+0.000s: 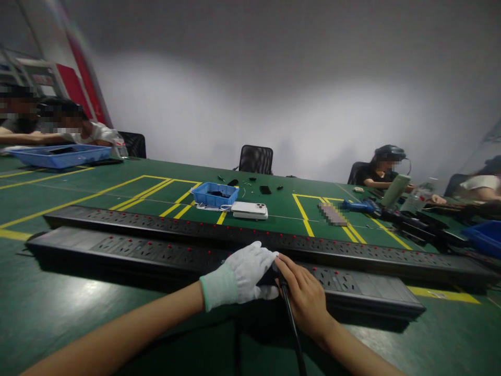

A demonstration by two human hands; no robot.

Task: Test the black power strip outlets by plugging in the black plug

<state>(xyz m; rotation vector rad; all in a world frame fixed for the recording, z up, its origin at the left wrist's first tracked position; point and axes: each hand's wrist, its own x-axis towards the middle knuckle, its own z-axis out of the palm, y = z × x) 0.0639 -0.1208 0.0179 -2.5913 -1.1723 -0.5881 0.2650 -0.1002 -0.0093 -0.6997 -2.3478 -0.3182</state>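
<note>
My left hand [250, 271], in a white glove with a pale green cuff, lies across the middle of the nearer power strip [144, 256], fingers over its top and thumb along its front side. Right beside it, my bare right hand [303, 292] is closed round a black plug at the strip's sockets. The plug is mostly hidden by my fingers; its black cable [293, 326] hangs down towards me. The nearer strip is long and black, with red switches or lights along its sockets. A second, longer power strip [383, 253] lies parallel just behind it.
Beyond the strips are a blue tray [215, 194], a white phone [250, 210] and a pixelated flat object [332, 214] on the green table [129, 313]. A blue-handled tool [360, 207] lies at right. Co-workers sit at left and right. A larger blue tray [62, 156] stands far left.
</note>
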